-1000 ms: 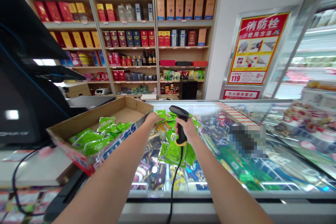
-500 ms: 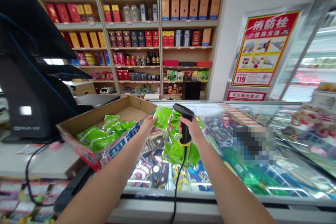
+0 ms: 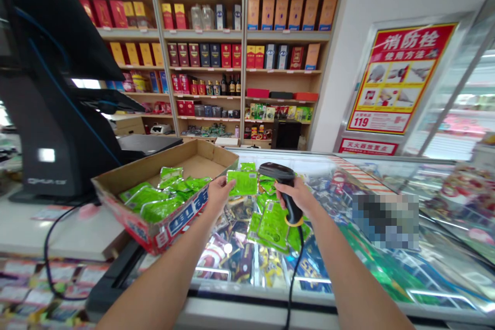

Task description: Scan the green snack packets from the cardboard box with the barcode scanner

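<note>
The left hand (image 3: 220, 190) pinched a packet (image 3: 246, 183) by its left edge; the right hand (image 3: 300, 195) clasped the scanner (image 3: 279, 172) round its handle.

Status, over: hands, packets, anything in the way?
Left hand holding green packet; right hand gripping black barcode scanner, head near that packet. More green packets on glass-topped case and in cardboard box. No obstruction visible between scanner and packet.

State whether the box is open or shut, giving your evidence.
Open: the box has no lid across its top, and green packets show inside it.
</note>
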Tool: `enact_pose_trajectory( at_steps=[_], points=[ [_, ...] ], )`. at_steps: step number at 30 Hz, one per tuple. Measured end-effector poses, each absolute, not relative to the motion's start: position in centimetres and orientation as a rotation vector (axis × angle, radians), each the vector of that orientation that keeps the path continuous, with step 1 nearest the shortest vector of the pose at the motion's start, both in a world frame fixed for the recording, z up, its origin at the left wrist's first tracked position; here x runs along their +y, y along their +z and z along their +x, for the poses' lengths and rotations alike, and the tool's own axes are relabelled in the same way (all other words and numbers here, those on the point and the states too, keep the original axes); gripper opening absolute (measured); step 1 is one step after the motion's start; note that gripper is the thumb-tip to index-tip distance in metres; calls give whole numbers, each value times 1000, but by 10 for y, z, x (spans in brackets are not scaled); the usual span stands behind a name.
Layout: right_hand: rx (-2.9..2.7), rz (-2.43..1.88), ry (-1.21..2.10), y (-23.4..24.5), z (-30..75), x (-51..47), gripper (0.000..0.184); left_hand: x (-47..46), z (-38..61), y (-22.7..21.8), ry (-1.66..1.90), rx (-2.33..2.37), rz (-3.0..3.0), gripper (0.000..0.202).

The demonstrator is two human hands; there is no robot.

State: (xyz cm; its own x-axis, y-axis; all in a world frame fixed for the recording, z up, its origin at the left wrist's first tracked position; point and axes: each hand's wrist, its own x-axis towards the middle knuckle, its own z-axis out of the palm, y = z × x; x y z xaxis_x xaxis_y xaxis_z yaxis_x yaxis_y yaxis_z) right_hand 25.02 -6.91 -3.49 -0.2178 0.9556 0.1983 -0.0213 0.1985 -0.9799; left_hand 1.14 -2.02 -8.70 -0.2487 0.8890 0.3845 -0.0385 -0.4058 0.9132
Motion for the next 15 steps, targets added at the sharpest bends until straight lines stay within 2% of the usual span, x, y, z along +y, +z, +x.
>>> enact_pose_trajectory(
  at_steps=[7, 15],
  points=[
    [-1425, -982, 1289, -32, 253, -72, 30, -20, 11, -91, 1897, 1162, 1364, 26],
    [-1458, -1043, 1297, -35, 244, -74, 30, -30, 14, -84, 1916, 1182, 1354, 26]
  ],
)
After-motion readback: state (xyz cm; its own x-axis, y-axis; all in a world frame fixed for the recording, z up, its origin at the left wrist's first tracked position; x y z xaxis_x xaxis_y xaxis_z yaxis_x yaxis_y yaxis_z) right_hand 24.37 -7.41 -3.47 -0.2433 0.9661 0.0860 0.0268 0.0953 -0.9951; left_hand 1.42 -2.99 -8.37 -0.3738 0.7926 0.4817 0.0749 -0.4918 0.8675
